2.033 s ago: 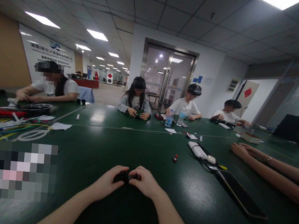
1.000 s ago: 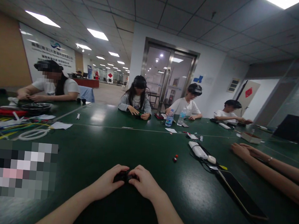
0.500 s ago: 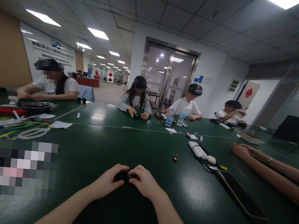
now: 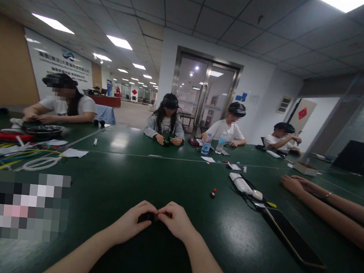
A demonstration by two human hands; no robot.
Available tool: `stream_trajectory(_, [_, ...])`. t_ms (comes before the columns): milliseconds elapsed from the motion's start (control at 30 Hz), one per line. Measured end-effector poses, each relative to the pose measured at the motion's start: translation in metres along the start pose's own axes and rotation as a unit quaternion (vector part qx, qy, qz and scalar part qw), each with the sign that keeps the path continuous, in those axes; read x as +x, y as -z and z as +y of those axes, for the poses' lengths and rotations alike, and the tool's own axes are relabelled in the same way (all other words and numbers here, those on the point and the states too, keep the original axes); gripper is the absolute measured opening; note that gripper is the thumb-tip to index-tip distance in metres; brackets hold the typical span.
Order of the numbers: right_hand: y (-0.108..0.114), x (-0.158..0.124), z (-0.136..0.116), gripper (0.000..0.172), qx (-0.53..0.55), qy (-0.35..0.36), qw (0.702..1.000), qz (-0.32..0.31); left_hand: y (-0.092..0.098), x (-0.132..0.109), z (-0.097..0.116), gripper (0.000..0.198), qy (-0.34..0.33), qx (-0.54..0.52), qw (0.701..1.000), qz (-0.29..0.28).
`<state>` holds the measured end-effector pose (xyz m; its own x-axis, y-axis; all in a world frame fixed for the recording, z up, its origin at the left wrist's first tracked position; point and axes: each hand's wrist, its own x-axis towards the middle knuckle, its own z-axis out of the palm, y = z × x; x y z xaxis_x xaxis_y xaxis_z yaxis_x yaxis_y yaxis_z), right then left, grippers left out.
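My left hand [image 4: 131, 222] and my right hand [image 4: 176, 222] meet over the dark green table [image 4: 171, 182], low in the middle of the head view. Both are closed, fingers curled in, gripping a small black object [image 4: 150, 217] between them. Most of that object is hidden by my fingers, and I cannot tell what it is. My forearms rest on the table in front of me.
A dark phone or tablet [image 4: 291, 237] lies to the right, with a white oblong device [image 4: 240, 183] and a small red-and-black piece [image 4: 213, 193] beyond. A neighbour's forearms [image 4: 328, 209] lie at right. Coloured cables and white tubing [image 4: 36, 162] sit at left. Several people sit opposite, with water bottles [image 4: 206, 143].
My fingertips have drawn closer together over the black object, covering more of it. The hands stay in the same place on the table.
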<state>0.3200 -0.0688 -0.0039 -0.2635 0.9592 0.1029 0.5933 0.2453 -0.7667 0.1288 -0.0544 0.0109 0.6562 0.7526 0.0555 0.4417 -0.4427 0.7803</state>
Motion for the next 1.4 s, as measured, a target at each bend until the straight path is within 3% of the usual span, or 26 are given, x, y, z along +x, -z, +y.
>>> stream_trajectory(133, [-0.003,0.002,0.002,0.014,0.009,-0.027,0.999,0.027,-0.001,0.000,-0.005,0.026,-0.002,0.008,1.000,0.002])
stream_trajectory(333, [-0.001,0.000,0.002,0.019,0.001,-0.027,1.000,-0.010,-0.005,0.003,-0.012,0.028,-0.006,0.019,1.000,0.017])
stream_trajectory(567, [0.002,0.000,-0.001,0.020,-0.035,0.007,0.999,-0.028,-0.005,0.004,-0.012,0.027,-0.009,0.033,0.999,0.022])
stream_trajectory(933, [0.001,-0.002,0.001,0.021,-0.016,-0.008,1.000,-0.013,-0.002,0.001,-0.006,0.028,0.003,0.048,0.999,0.006])
stream_trajectory(1100, [0.004,-0.004,0.001,0.029,0.010,-0.015,1.000,-0.002,-0.003,0.003,-0.007,0.033,-0.015,0.123,0.992,-0.011])
stream_trajectory(1200, [0.010,-0.003,0.008,0.034,0.045,-0.047,0.997,0.038,0.011,0.004,-0.024,0.036,-0.012,0.195,0.980,0.026])
stream_trajectory(1300, [0.015,-0.001,0.016,0.036,0.073,-0.088,0.991,0.074,0.044,-0.005,-0.059,0.036,0.081,0.266,0.953,0.122])
stream_trajectory(1400, [0.015,0.001,0.022,0.033,0.086,-0.102,0.987,0.085,0.083,-0.025,-0.099,0.042,0.273,0.303,0.879,0.248])
